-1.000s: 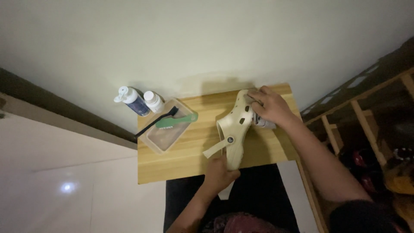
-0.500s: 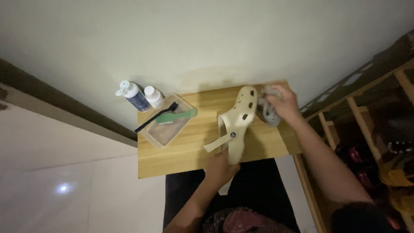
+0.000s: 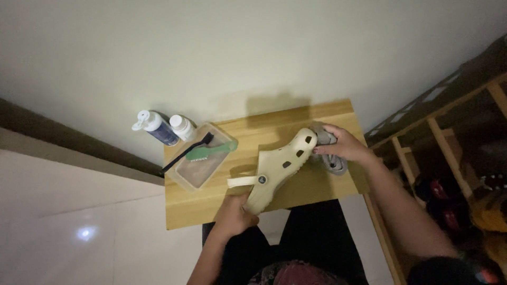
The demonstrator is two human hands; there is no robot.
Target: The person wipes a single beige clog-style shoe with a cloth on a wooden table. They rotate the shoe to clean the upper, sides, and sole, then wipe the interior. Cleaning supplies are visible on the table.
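A beige clog shoe point(image 3: 282, 166) with holes lies slanted across a small wooden table point(image 3: 211, 206), its strap sticking out to the left. My left hand point(image 3: 235, 214) grips the shoe's heel end at the table's near edge. My right hand point(image 3: 343, 145) is closed on a grey cloth point(image 3: 331, 158) beside the shoe's toe, at the table's right side.
A clear plastic tray point(image 3: 203, 163) sits on the table's left part, with a green brush point(image 3: 211, 152) and a thin black brush point(image 3: 185, 155) resting across it. Two white-capped bottles point(image 3: 161, 126) stand at the far left corner. A wooden rack point(image 3: 449, 153) stands to the right.
My right hand has come off the shoe's top and moved right with the grey cloth. The shoe has turned slightly, with its toe further from me.
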